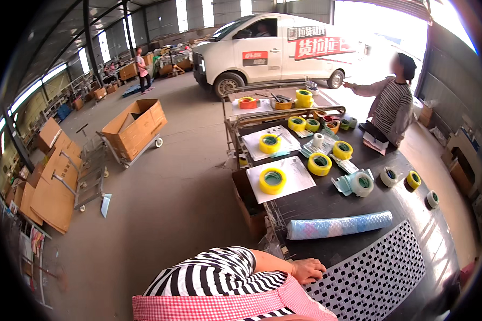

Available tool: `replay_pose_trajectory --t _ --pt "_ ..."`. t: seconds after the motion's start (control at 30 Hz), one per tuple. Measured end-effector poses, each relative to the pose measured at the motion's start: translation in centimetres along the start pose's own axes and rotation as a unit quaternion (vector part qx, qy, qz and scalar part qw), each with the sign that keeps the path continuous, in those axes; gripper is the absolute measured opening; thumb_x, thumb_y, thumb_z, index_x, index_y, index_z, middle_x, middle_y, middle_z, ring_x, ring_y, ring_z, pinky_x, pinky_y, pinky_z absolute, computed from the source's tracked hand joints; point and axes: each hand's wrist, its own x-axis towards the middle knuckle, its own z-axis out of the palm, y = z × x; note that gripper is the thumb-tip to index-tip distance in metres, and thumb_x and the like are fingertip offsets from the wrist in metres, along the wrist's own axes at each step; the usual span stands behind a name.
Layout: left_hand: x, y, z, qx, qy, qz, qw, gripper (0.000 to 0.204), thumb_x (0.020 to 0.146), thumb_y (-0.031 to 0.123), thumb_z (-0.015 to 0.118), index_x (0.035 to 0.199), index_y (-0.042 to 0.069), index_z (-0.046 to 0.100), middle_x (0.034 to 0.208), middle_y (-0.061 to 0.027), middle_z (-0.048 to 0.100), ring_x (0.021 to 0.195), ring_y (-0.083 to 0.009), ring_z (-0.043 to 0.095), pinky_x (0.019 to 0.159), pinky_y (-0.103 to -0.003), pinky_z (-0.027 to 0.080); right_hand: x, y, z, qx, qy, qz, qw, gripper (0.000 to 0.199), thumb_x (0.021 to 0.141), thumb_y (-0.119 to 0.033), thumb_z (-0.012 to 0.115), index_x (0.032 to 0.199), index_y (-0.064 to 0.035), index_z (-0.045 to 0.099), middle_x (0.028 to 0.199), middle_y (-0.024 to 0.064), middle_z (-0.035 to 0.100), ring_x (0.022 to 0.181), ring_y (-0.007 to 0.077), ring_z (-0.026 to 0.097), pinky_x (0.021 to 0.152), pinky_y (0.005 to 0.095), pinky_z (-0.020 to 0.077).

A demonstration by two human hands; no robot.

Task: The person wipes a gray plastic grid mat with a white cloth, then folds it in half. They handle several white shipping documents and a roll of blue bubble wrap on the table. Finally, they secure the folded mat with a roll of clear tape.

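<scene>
My left hand (307, 270) rests palm down at the left end of a grey mat (367, 270) with rows of dark holes, which lies flat on the black table (337, 200). Its fingers lie loosely spread against the mat's edge, with nothing visible held in them. Beyond the mat lies a rolled sheet (340, 224), pale blue with a quilted look and faint pink patches, in clear wrapping. My right hand is out of sight.
Yellow tape rolls (272, 181) sit on white papers (302, 179), with several more rolls behind. A person in a striped top (393, 109) stands at the table's far right. Beyond are a white van (284, 51), a cart with a cardboard box (136, 125) and flattened cartons (59, 187).
</scene>
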Motion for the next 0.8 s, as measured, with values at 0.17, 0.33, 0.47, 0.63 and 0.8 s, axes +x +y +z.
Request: replay_pose_trajectory --t 0.17,0.33,0.47,0.63,0.8 --pt "-0.8 -0.9 0.2 0.010 0.030 -0.004 0.999 0.022 0.088 0.021 0.071 0.109 0.013 0.067 0.133 -0.0113 0.058 0.120 -0.0326 0.054 0.102 -0.045 0.043 0.0 0.7 2.2 -0.019 -0.042 0.007 0.999 0.076 0.093 -0.057 0.059 0.147 -0.0040 0.049 0.157 0.0213 0.039 0.147 0.0384 0.031 0.121 0.0520 0.0218" --pt "0.0 -0.1 -0.7 0.015 0.007 -0.008 1.000 0.022 0.089 0.023 0.072 0.108 0.013 0.070 0.134 -0.0106 0.058 0.120 -0.0313 0.055 0.104 -0.044 0.042 1.5 -4.3 -4.5 -0.029 -0.146 0.083 0.985 0.077 0.096 -0.057 0.054 0.154 -0.0083 0.040 0.161 0.0158 0.036 0.151 0.0320 0.027 0.123 0.0489 0.0185" --pt "0.1 -0.1 -0.8 0.012 0.009 -0.011 1.000 0.022 0.088 0.023 0.072 0.107 0.013 0.071 0.133 -0.0100 0.059 0.119 -0.0313 0.055 0.104 -0.043 0.042 1.2 -4.4 -4.6 -0.036 -0.165 0.099 0.981 0.080 0.097 -0.059 0.049 0.157 -0.0079 0.033 0.163 0.0151 0.032 0.152 0.0309 0.024 0.124 0.0475 0.0158" --pt "0.0 0.0 -0.9 0.001 0.012 -0.019 1.000 0.021 0.086 0.021 0.073 0.106 0.014 0.071 0.132 -0.0103 0.059 0.118 -0.0314 0.056 0.104 -0.043 0.042 1.4 -4.8 -5.4 -0.043 -0.178 0.102 0.978 0.079 0.097 -0.059 0.049 0.155 -0.0068 0.037 0.163 0.0142 0.032 0.152 0.0303 0.024 0.124 0.0468 0.0159" --pt "-0.1 -0.3 -0.6 -0.001 0.025 -0.014 1.000 0.020 0.085 0.019 0.073 0.104 0.014 0.071 0.131 -0.0103 0.060 0.117 -0.0314 0.056 0.104 -0.043 0.043 1.3 -4.5 -4.6 -0.042 -0.154 0.099 0.982 0.078 0.097 -0.059 0.050 0.152 -0.0053 0.042 0.162 0.0141 0.034 0.152 0.0299 0.024 0.124 0.0462 0.0161"
